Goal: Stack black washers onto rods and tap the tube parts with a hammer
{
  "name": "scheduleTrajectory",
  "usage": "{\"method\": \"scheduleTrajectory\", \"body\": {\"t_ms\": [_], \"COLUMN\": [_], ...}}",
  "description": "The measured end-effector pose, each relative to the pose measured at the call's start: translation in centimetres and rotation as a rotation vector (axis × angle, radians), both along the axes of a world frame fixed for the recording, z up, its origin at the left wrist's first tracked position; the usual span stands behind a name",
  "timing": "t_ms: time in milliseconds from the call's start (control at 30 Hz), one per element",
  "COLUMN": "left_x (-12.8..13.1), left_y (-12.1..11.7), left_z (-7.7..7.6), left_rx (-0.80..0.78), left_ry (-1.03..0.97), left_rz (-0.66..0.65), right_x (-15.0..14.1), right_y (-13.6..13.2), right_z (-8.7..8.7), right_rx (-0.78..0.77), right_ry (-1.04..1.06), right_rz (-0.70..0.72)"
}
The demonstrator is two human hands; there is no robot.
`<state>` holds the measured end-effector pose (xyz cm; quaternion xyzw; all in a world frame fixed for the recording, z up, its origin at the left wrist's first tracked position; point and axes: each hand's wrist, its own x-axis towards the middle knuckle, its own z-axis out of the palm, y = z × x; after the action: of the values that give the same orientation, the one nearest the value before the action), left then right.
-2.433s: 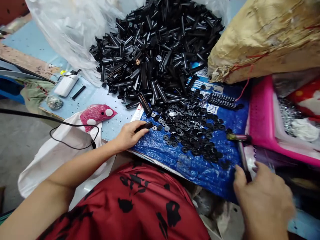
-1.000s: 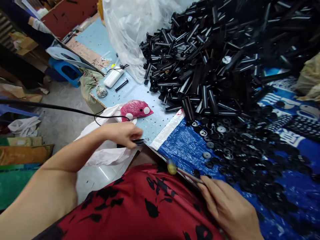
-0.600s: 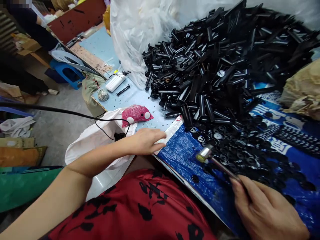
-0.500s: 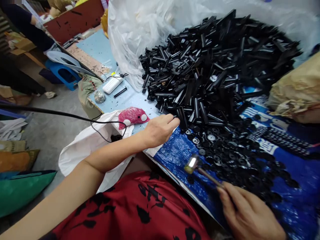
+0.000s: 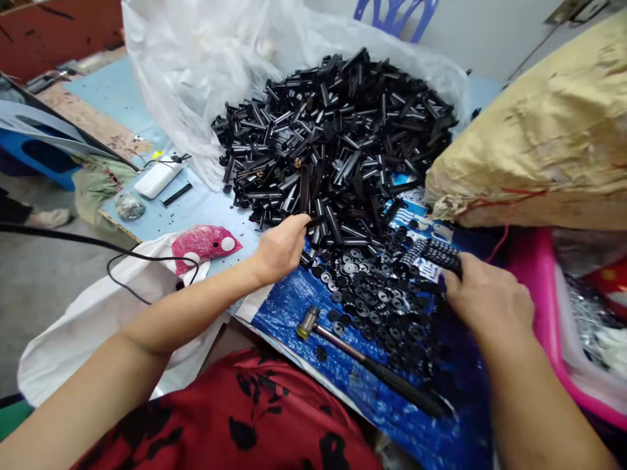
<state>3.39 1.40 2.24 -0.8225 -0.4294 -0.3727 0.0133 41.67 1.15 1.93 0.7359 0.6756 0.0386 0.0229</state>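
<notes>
My left hand (image 5: 281, 251) is closed at the near edge of a large heap of black plastic tube-like parts (image 5: 337, 143). A dark plastic piece (image 5: 314, 222) shows at its fingertips, mostly hidden. Over on the right, my right hand (image 5: 490, 297) has its fingers curled at the end of a black strip with rows of pale dots (image 5: 438, 253). Between the hands lie many small black round discs (image 5: 377, 294) on a blue printed sheet (image 5: 281, 303). A small hammer (image 5: 360, 358) with a yellow face and black handle rests on that sheet, touched by neither hand.
A tan wrapped sack (image 5: 533, 137) and a pink tub (image 5: 548, 307) stand at the right. Clear plastic sheeting (image 5: 181, 72) surrounds the heap's back. A pink packet (image 5: 208, 245), a white power bank-like box (image 5: 158, 177) and a black cable (image 5: 88, 234) are at the left.
The hammer has left my right hand and lies on the blue sheet. That hand has moved up to the dotted strip. My left hand stays by the heap; the view has swung right.
</notes>
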Motion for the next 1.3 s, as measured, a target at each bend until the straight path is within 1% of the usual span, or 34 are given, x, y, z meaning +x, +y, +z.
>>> {"method": "scheduleTrajectory", "body": {"t_ms": [33, 100, 167, 200, 233, 267, 300, 333, 367, 400, 433, 467, 533, 600, 633, 667, 733, 833, 900, 967, 1000, 1067, 1133, 1200, 1233, 1267, 1300], "left_x": [0.2, 0.6, 0.6, 0.6, 0.5, 0.5, 0.5, 0.6, 0.8, 1.2, 1.7, 2.3, 3.6, 4.7, 5.0, 5.3, 5.5, 6.0, 6.5, 7.1, 7.2, 7.2, 6.6, 5.7, 5.3, 5.0, 4.7], "left_y": [-1.1, -3.4, -5.6, -6.4, -7.1, -7.6, -7.9, -8.1, -8.2, -8.2, -8.2, -8.2, -8.4, -8.9, -9.3, -9.6, -10.4, -11.4, -11.8, -11.9, -11.8, -11.7, -11.6, -11.7, -11.8, -11.8, -11.9], "left_z": [0.1, 0.1, 0.0, 0.0, 0.1, 0.2, 0.3, 0.5, 0.6, 0.8, 0.9, 1.0, 1.1, 1.0, 1.0, 0.9, 0.9, 0.9, 0.9, 0.9, 0.8, 0.7, 0.6, 0.6, 0.6, 0.6, 0.5], "left_rx": [-0.151, -0.534, -0.898, -1.026, -1.112, -1.164, -1.195, -1.226, -1.255, -1.279, -1.301, -1.318, -1.341, -1.354, -1.356, -1.357, -1.331, -1.203, -1.120, -1.095, -1.094, -1.115, -1.171, -1.242, -1.277, -1.305, -1.323], "left_ry": [-0.126, -0.426, -0.739, -0.871, -0.975, -1.052, -1.104, -1.130, -1.135, -1.126, -1.106, -1.077, -1.008, -0.946, -0.926, -0.917, -0.919, -0.900, -0.900, -0.905, -0.901, -0.889, -0.913, -0.940, -0.944, -0.939, -0.931], "left_rz": [0.033, 0.067, 0.044, 0.021, 0.000, -0.012, -0.014, -0.010, -0.005, -0.009, -0.027, -0.061, -0.164, -0.254, -0.272, -0.269, -0.219, -0.155, -0.195, -0.275, -0.305, -0.315, -0.282, -0.265, -0.272, -0.285, -0.300], "right_x": [0.2, 0.5, 0.9, 1.1, 1.1, 0.9, 0.3, -0.5, -1.7, -3.1, -4.8, -6.5, -9.6, -11.9, -12.6, -13.2, -14.0, -15.1, -16.0, -16.9, -17.2, -17.1, -16.3, -15.2, -14.7, -14.3, -14.1], "right_y": [1.0, 1.9, 1.4, 0.6, -0.5, -1.9, -3.5, -5.1, -6.7, -8.2, -9.4, -10.4, -11.5, -12.1, -12.3, -12.5, -12.8, -13.1, -13.1, -13.1, -13.1, -13.1, -13.3, -13.5, -13.6, -13.6, -13.6], "right_z": [-0.2, -0.9, -1.7, -1.9, -2.1, -2.1, -2.1, -1.9, -1.7, -1.5, -1.4, -1.2, -1.1, -1.0, -1.0, -0.9, -0.7, -0.4, -0.3, -0.6, -0.8, -1.5, -2.2, -2.7, -2.7, -2.7, -2.5], "right_rx": [-0.024, -0.062, -0.060, -0.035, 0.007, 0.052, 0.104, 0.125, 0.072, -0.026, -0.176, -0.262, -0.302, -0.286, -0.274, -0.258, -0.232, -0.174, -0.087, -0.039, -0.023, 0.020, 0.158, 0.327, 0.388, 0.429, 0.449], "right_ry": [0.008, 0.029, 0.043, 0.067, 0.148, 0.296, 0.521, 0.859, 1.183, 1.458, 1.666, 1.797, 1.908, 1.957, 1.977, 1.995, 2.021, 2.040, 2.039, 2.004, 1.943, 1.764, 1.541, 1.224, 1.053, 0.883, 0.755], "right_rz": [0.016, 0.037, 0.048, 0.035, 0.003, -0.044, -0.115, -0.192, -0.250, -0.311, -0.345, -0.359, -0.383, -0.386, -0.381, -0.373, -0.354, -0.357, -0.384, -0.349, -0.272, -0.065, 0.148, 0.387, 0.509, 0.622, 0.701]}}
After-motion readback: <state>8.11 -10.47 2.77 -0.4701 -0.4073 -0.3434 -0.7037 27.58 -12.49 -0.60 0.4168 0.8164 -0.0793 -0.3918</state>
